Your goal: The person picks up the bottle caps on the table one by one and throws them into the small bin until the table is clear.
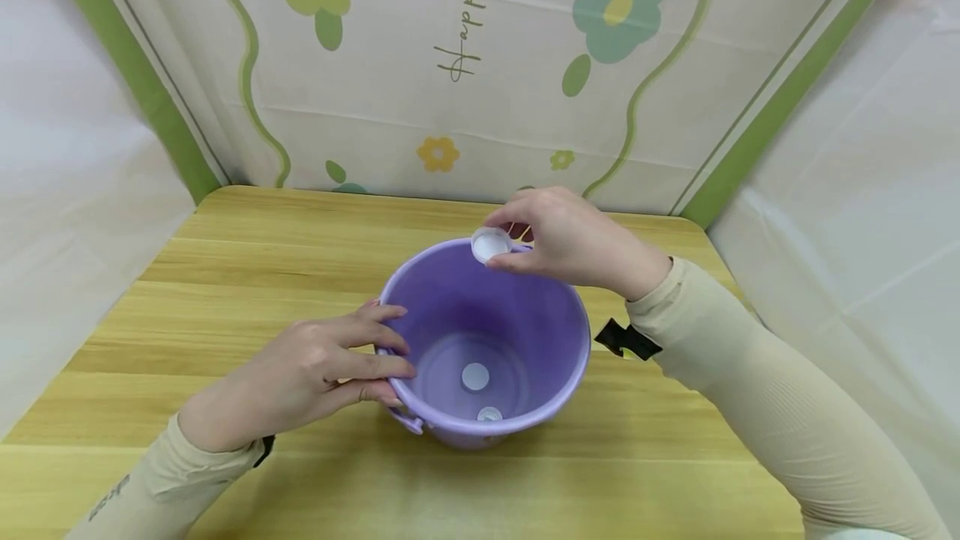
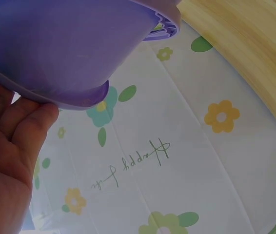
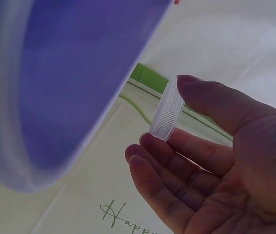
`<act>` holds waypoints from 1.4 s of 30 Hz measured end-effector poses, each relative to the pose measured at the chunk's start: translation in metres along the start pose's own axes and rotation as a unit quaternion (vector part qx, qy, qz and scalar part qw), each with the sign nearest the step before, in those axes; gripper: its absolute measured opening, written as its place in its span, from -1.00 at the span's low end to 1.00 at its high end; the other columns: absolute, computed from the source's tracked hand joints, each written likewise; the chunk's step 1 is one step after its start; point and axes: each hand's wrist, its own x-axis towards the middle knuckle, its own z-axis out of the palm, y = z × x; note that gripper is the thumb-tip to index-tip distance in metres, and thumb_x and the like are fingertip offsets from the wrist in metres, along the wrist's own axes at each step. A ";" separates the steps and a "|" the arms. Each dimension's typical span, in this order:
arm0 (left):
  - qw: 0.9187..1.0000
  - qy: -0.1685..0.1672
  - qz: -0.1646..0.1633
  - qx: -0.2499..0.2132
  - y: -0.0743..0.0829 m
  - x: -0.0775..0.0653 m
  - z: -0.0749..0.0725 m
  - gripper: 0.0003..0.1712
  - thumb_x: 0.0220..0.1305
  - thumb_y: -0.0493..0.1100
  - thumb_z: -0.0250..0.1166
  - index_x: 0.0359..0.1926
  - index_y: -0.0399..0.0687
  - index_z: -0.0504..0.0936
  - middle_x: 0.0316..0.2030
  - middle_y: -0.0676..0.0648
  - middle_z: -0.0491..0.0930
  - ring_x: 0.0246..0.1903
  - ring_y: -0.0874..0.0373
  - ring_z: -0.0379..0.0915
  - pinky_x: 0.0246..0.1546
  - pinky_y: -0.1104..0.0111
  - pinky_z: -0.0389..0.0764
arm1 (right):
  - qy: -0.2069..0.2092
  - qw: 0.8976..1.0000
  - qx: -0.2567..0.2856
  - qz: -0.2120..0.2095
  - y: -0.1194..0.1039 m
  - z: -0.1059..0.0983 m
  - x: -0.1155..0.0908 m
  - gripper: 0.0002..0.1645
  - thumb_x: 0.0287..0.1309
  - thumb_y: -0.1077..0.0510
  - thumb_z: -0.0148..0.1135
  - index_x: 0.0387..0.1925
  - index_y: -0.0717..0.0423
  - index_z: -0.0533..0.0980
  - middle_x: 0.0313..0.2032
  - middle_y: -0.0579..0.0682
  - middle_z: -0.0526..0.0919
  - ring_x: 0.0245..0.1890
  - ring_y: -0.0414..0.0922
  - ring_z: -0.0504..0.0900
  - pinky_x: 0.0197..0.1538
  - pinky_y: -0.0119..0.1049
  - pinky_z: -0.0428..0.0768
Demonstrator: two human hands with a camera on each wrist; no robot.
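Observation:
A purple bucket [image 1: 487, 315] stands on the wooden table, its mouth facing up. My left hand [image 1: 330, 365] grips the left side of its rim, fingers reaching over the edge; the left wrist view shows those fingertips [image 2: 45, 114] against the purple plastic. Between thumb and fingers, my right hand [image 1: 573, 240] pinches a white bottle cap [image 1: 491, 245] above the far rim. Ridges run round the side of this cap [image 3: 168, 109] in the right wrist view. On the bucket's floor lie a white disc [image 1: 476, 377] and a second white cap [image 1: 490, 414], partly hidden by the near rim.
The wooden table [image 1: 225, 298] reaches back to a flower-printed cloth [image 1: 390, 90] hanging upright behind it. Pale sheets stand at the left [image 1: 82, 190] and right [image 1: 847, 190]. A handle joint [image 1: 408, 422] sticks out at the bucket's lower left rim.

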 end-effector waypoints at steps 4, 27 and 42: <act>1.000 0.001 0.000 -0.003 0.000 0.001 0.000 -0.73 0.35 0.04 0.28 -0.14 0.01 0.76 -0.14 0.06 0.64 0.09 -0.12 0.55 0.34 0.13 0.40 | -0.003 1.000 0.000 0.000 0.000 0.001 0.000 -0.56 0.06 0.03 0.52 -0.04 0.15 0.68 -0.23 -0.03 0.67 -0.22 -0.09 0.66 -0.17 -0.26 0.69; 1.000 0.000 0.009 0.000 0.000 0.002 0.001 -0.71 0.41 0.03 0.22 -0.12 -0.03 0.76 -0.14 0.02 0.63 0.09 -0.15 0.54 0.35 0.11 0.39 | 0.010 0.999 -0.030 0.013 0.014 -0.021 -0.016 -0.54 0.17 0.08 0.44 0.04 0.24 0.64 -0.10 0.04 0.69 -0.14 -0.03 0.65 -0.11 -0.15 0.67; 1.000 0.009 -0.001 -0.002 -0.001 0.000 0.001 -0.71 0.39 0.04 0.24 -0.13 -0.01 0.76 -0.14 0.04 0.63 0.10 -0.13 0.54 0.34 0.11 0.39 | 0.012 0.983 -0.050 0.176 0.108 -0.046 -0.062 -0.56 0.29 0.07 0.32 0.09 0.27 0.60 -0.07 0.18 0.69 -0.12 0.06 0.66 -0.05 0.03 0.68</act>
